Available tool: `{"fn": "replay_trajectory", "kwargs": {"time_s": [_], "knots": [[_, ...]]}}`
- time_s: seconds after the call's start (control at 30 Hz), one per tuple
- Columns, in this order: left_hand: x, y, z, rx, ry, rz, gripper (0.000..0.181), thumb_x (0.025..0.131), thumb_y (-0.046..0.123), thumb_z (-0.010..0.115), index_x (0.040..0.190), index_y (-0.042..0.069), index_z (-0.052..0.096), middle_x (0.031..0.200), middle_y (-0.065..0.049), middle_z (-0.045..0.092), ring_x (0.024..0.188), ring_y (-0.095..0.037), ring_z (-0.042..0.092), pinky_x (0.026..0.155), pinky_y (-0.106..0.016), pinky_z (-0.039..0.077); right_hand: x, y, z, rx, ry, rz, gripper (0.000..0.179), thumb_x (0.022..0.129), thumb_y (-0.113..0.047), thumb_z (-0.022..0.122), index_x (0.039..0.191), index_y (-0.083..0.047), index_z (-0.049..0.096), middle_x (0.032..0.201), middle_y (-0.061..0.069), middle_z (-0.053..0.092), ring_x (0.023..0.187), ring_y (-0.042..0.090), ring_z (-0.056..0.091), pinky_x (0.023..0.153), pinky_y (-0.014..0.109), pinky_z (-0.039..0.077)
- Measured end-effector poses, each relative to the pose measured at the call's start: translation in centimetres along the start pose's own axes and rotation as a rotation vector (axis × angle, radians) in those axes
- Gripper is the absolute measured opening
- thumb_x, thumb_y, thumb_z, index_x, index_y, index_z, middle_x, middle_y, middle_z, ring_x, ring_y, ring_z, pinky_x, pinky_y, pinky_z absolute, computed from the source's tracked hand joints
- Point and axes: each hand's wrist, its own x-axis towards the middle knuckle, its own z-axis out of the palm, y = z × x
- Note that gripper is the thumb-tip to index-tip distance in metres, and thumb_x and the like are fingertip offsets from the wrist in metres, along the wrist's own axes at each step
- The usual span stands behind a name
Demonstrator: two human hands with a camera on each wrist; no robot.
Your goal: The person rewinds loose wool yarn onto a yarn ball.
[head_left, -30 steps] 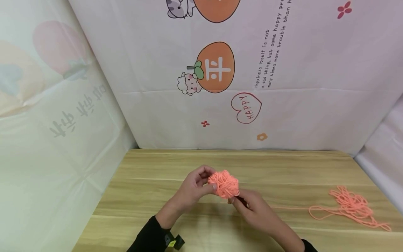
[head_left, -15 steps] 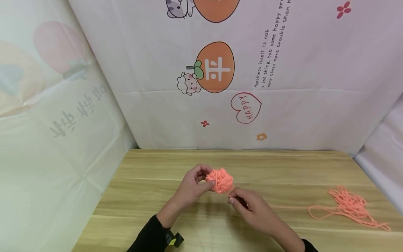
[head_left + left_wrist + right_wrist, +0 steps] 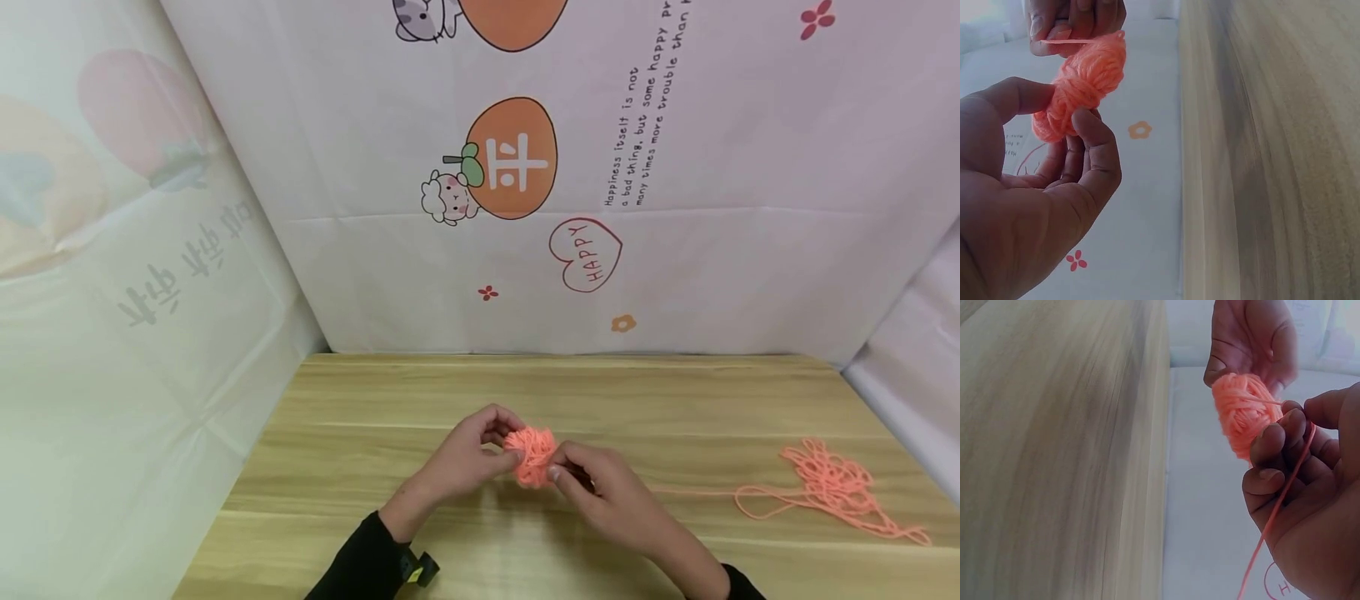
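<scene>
A small ball of coral-orange yarn (image 3: 534, 458) is held above the table by my left hand (image 3: 468, 454), whose thumb and fingers pinch its left end. In the left wrist view the ball (image 3: 1088, 81) looks oblong, with strands wound round its middle. My right hand (image 3: 611, 496) is close against the ball's right side and pinches the yarn strand between thumb and forefinger. Seen from the right wrist, that strand (image 3: 1279, 503) crosses the palm of the right hand (image 3: 1316, 487) and runs down out of view; a short length links the fingertips to the ball.
A loose heap of the same yarn (image 3: 836, 487) lies at the right of the wooden table (image 3: 375, 392), with a thin strand running from it toward the right hand. White printed cloth (image 3: 360, 275) hangs behind the table and at both sides.
The ball has been turned in the left hand and now sits slightly lower. Half a second ago the right fingers were apart from it; now they are against its side. The heap looks unchanged.
</scene>
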Motion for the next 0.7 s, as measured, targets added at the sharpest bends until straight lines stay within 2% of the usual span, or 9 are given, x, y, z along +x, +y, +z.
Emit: {"fn": "replay_trajectory", "kwargs": {"time_s": [0.23, 0.43, 0.7], "knots": [[0.0, 0.1, 0.3, 0.049, -0.065, -0.009, 0.034, 0.087, 0.016, 0.072, 0.117, 0.014, 0.056, 0.109, -0.001, 0.059, 0.096, -0.018, 0.058, 0.077, -0.031, 0.055, -0.1, -0.1, -0.2, 0.005, -0.019, 0.042, 0.016, 0.101, -0.023, 0.053, 0.088, -0.021, 0.061, 0.066, -0.011, 0.05, 0.054, 0.003, 0.041, 0.044, 0.022, 0.039], [-0.2, 0.5, 0.3, 0.109, -0.146, -0.015, 0.031, 0.086, 0.018, 0.071, 0.115, 0.018, 0.059, 0.105, 0.003, 0.062, 0.093, -0.014, 0.059, 0.072, -0.028, 0.053, 0.0, -0.3, -0.2, -0.002, 0.001, 0.042, 0.014, 0.1, -0.017, 0.055, 0.088, -0.021, 0.061, 0.066, -0.011, 0.049, 0.055, 0.002, 0.041, 0.043, 0.022, 0.04], [-0.5, 0.7, 0.5, 0.106, -0.292, 0.076, 0.028, 0.087, 0.016, 0.07, 0.113, 0.018, 0.061, 0.104, 0.004, 0.063, 0.093, -0.012, 0.06, 0.072, -0.026, 0.054, 0.3, -1.8, -0.4, -0.005, 0.053, 0.01, 0.016, 0.096, -0.002, 0.058, 0.088, -0.016, 0.06, 0.066, -0.01, 0.049, 0.055, 0.002, 0.041, 0.043, 0.021, 0.038]]}}
